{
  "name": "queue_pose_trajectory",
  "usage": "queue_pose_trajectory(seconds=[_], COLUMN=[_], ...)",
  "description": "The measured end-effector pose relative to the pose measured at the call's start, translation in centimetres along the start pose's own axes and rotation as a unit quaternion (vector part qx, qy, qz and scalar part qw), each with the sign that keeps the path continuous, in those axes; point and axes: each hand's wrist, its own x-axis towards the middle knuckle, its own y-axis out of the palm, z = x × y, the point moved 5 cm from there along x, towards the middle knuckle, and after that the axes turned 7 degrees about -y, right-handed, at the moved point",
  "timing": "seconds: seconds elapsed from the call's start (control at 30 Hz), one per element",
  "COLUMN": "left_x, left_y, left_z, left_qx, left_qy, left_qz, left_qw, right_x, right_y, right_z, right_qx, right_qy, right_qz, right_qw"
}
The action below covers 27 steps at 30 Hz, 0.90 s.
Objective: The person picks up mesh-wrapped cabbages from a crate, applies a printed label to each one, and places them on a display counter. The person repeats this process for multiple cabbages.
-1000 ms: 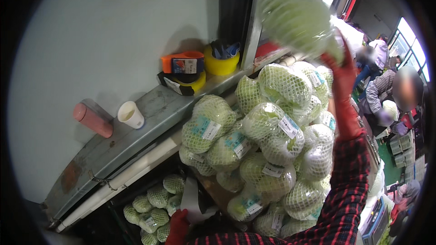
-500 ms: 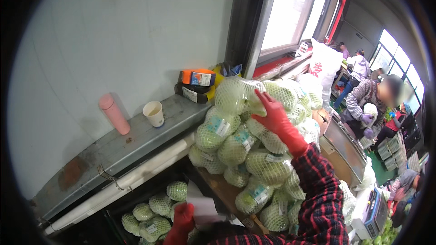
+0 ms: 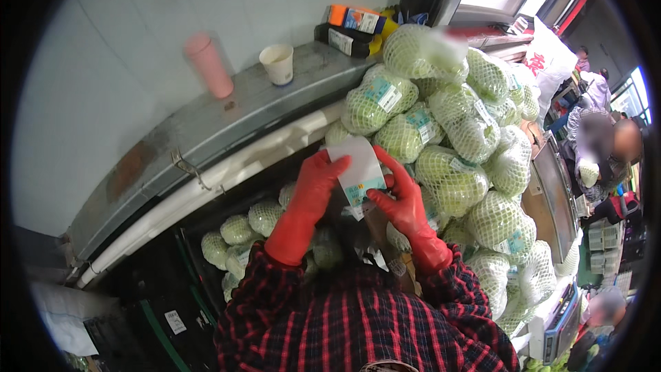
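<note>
Both my hands wear red rubber gloves. My left hand (image 3: pixel 308 189) pinches the upper left edge of a white strip of stickers (image 3: pixel 356 162) with a teal printed label at its lower end. My right hand (image 3: pixel 403 201) has its thumb and fingers closed at the label end of the same strip. Just beyond and to the right is a heap of pale green heads, cabbage-like, in white foam nets (image 3: pixel 451 182); several carry teal and white labels. Below my left hand, more netted heads (image 3: pixel 265 217) lie in a dark crate, partly hidden by my arm.
A metal ledge (image 3: pixel 165 124) along the wall holds a pink bottle (image 3: pixel 208 65), a paper cup (image 3: pixel 277 65) and an orange-black box (image 3: pixel 352 24). A white pipe (image 3: pixel 227 176) runs below. A scale (image 3: pixel 561 324) stands at the right. Other people (image 3: pixel 606 145) work farther right.
My right hand has come back from the top of the heap to the sticker strip. My left hand has risen with the strip, and the view has shifted.
</note>
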Motion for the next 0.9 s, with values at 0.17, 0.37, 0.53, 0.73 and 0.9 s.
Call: queue_pose_trajectory(seconds=[0.17, 0.37, 0.53, 0.73, 0.9], left_x=[-0.2, 0.6, 3.2, 1.0, 0.0], left_y=[-0.2, 1.7, -4.4, -7.5, -4.5], left_z=[3.0, 3.1, 5.1, 3.4, 7.3], left_qx=[-0.074, 0.035, -0.116, -0.136, -0.137], left_qy=[-0.005, -0.02, 0.066, 0.073, -0.022], left_qz=[-0.098, -0.097, -0.153, -0.199, -0.184], left_qw=[0.992, 0.994, 0.979, 0.968, 0.973], right_x=[0.0, -0.3, 0.9, 18.2, 31.2], right_y=[-0.9, -0.2, -1.4, -18.2, -25.7], right_z=[2.0, 1.3, 4.6, 10.3, 6.3], right_qx=[-0.313, -0.51, -0.442, -0.244, -0.369], right_qy=[-0.219, -0.379, -0.339, -0.209, -0.111], right_qz=[-0.038, 0.054, 0.232, 0.021, 0.017], right_qw=[0.923, 0.77, 0.798, 0.947, 0.923])
